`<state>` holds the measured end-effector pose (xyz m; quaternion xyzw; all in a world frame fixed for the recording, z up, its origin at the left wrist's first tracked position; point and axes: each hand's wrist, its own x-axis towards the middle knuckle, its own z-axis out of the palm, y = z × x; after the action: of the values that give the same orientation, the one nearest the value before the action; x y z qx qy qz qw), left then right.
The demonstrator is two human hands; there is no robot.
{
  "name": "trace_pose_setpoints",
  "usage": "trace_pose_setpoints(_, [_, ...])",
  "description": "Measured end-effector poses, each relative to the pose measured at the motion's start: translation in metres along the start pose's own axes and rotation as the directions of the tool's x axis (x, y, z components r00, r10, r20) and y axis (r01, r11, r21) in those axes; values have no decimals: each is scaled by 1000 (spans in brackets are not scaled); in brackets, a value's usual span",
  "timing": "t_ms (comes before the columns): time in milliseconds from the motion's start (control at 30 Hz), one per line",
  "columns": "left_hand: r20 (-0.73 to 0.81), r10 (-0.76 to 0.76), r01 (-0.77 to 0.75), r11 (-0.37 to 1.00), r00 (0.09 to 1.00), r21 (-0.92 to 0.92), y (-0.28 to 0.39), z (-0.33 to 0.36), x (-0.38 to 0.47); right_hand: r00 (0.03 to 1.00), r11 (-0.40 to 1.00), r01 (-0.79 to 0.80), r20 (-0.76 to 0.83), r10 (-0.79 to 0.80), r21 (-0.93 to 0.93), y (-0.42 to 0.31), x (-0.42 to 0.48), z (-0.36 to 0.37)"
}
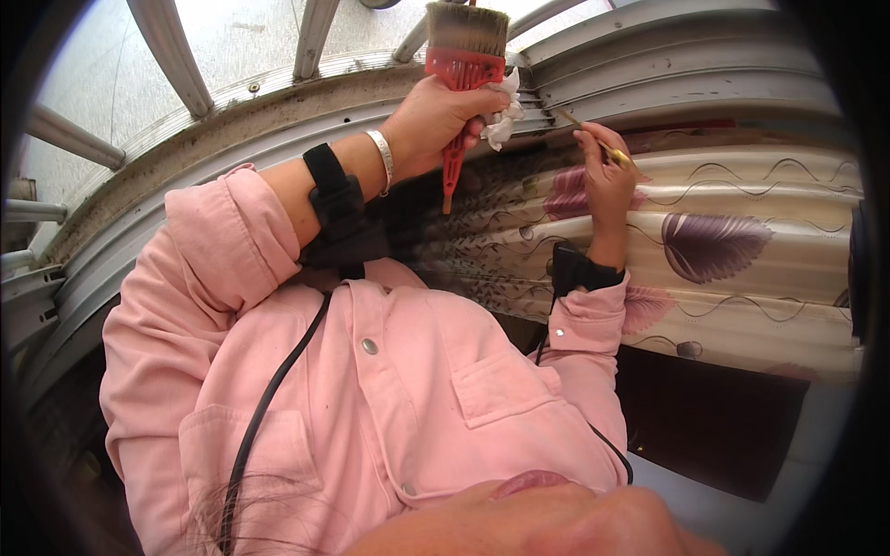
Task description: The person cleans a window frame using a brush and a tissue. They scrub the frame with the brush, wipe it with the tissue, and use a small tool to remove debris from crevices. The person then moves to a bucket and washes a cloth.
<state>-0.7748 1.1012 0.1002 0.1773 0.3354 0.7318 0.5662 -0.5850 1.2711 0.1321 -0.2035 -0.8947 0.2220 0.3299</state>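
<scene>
My left hand (438, 121) is closed around the red plastic handle of a wide, flat bristle brush (467, 59), its bristles pointing to the top of the view. A crumpled white tissue (506, 115) is pinched under the thumb of the same hand. To the right, my right hand (606, 163) grips a thin tool (617, 157) with a gold-coloured part; its narrow tip reaches towards the corner of the metal window frame (640, 87). Whether that tip touches the frame, I cannot tell.
Metal bars (170, 59) stand beyond a dirty window sill (153, 135). Sliding tracks (229, 132) curve along the near side. A cream curtain with purple leaves (716, 243) hangs beside and below my right hand. A black cable (271, 396) runs over my pink shirt.
</scene>
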Motion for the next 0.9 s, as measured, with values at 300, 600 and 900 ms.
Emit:
trace_pose_setpoints(300, [-18,-5,6,999,1000,32,-5,-3,-5,929,971,118,369,-33,-209,3,18,-10])
trace_pose_setpoints(600, [1,1,-1,999,1000,40,-11,-9,-1,899,866,354,385,-210,-355,20,7,1])
trace_pose_setpoints(900, [-4,-35,35,998,999,46,-9,-13,-1,916,818,361,336,-220,-448,8,4,5])
